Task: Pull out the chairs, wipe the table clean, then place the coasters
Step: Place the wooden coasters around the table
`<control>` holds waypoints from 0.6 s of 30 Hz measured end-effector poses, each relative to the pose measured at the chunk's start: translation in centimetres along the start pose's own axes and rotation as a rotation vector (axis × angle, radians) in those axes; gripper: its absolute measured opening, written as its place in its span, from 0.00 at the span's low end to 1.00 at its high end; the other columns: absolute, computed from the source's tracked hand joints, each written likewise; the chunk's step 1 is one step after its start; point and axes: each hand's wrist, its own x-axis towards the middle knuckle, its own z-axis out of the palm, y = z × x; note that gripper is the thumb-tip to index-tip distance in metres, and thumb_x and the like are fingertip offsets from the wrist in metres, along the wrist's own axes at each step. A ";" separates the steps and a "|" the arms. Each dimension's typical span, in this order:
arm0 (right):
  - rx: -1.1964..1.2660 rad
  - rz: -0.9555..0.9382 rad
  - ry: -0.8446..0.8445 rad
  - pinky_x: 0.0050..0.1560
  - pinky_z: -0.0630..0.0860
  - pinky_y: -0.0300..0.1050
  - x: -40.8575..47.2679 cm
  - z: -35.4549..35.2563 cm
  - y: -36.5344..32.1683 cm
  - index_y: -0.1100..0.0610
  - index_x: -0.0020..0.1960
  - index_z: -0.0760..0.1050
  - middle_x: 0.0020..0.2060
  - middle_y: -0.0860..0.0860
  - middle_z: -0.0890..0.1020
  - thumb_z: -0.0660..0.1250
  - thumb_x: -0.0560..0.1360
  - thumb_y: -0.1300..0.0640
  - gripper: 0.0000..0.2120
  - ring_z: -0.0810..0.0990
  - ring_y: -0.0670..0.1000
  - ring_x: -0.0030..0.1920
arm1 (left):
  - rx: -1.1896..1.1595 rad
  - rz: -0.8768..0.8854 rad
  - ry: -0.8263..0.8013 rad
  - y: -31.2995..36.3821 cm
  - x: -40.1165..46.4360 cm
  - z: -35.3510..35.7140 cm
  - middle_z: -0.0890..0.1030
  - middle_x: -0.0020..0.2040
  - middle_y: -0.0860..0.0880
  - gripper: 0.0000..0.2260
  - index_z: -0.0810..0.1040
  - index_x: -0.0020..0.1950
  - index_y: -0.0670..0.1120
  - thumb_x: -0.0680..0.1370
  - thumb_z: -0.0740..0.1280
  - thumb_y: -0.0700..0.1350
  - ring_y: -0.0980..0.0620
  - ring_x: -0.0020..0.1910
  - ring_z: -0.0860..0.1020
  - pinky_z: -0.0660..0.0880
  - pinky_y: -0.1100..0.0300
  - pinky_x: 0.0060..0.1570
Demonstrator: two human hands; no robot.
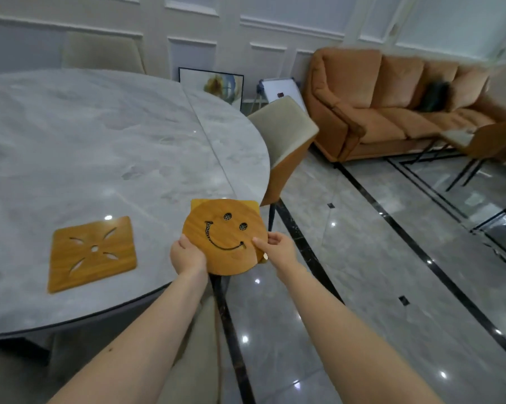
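Two hands share the load at the marble table (100, 135): your left hand (187, 256) and right hand (278, 247) pinch a stack topped by the smiley coaster (224, 243), at least one square coaster (198, 203) beneath, held over the table's near edge. One flower-cut coaster (93, 253) already lies flat nearby. Peel off the top piece with your thumbs and set it well apart from that one.

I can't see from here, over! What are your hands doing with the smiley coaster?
Left hand and right hand grip the round smiley coaster, square ones stacked under it. One square coaster already on the table. Nothing in the way.
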 end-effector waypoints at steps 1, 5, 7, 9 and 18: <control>-0.004 0.002 0.003 0.33 0.74 0.31 0.8 -2.2 -0.2 0.64 0.58 0.74 0.50 0.54 0.80 0.72 0.73 0.61 0.16 0.78 0.47 0.45 | -0.009 -0.010 -0.010 -0.2 -1.1 2.1 0.76 0.57 0.39 0.20 0.73 0.60 0.36 0.84 0.48 0.48 0.42 0.57 0.74 0.69 0.54 0.51; 0.001 0.009 0.035 0.35 0.74 0.31 3.7 -9.2 -0.4 0.65 0.59 0.75 0.51 0.56 0.81 0.73 0.72 0.61 0.18 0.79 0.49 0.46 | -0.046 -0.047 -0.052 -0.7 -4.4 8.8 0.77 0.57 0.39 0.20 0.74 0.59 0.36 0.84 0.49 0.49 0.41 0.56 0.75 0.70 0.55 0.50; -0.006 -0.001 0.050 0.37 0.75 0.33 5.0 -11.7 -0.4 0.65 0.59 0.76 0.51 0.56 0.81 0.74 0.71 0.61 0.19 0.81 0.52 0.49 | -0.075 -0.051 -0.069 -0.8 -5.3 11.4 0.78 0.56 0.40 0.21 0.74 0.58 0.37 0.84 0.49 0.50 0.41 0.53 0.76 0.71 0.53 0.51; 0.010 -0.004 0.049 0.39 0.77 0.35 6.2 -13.5 -0.5 0.65 0.59 0.76 0.51 0.58 0.82 0.75 0.70 0.61 0.19 0.81 0.54 0.50 | -0.086 -0.057 -0.072 -0.6 -5.8 13.4 0.78 0.54 0.40 0.20 0.74 0.57 0.37 0.84 0.49 0.50 0.43 0.50 0.76 0.72 0.54 0.48; 0.056 0.019 0.044 0.51 0.80 0.50 13.7 -18.4 -1.7 0.65 0.57 0.75 0.49 0.58 0.81 0.74 0.70 0.61 0.18 0.81 0.55 0.48 | -0.047 -0.001 -0.039 1.5 -5.1 22.2 0.78 0.55 0.38 0.20 0.74 0.57 0.35 0.84 0.50 0.49 0.40 0.54 0.76 0.70 0.55 0.47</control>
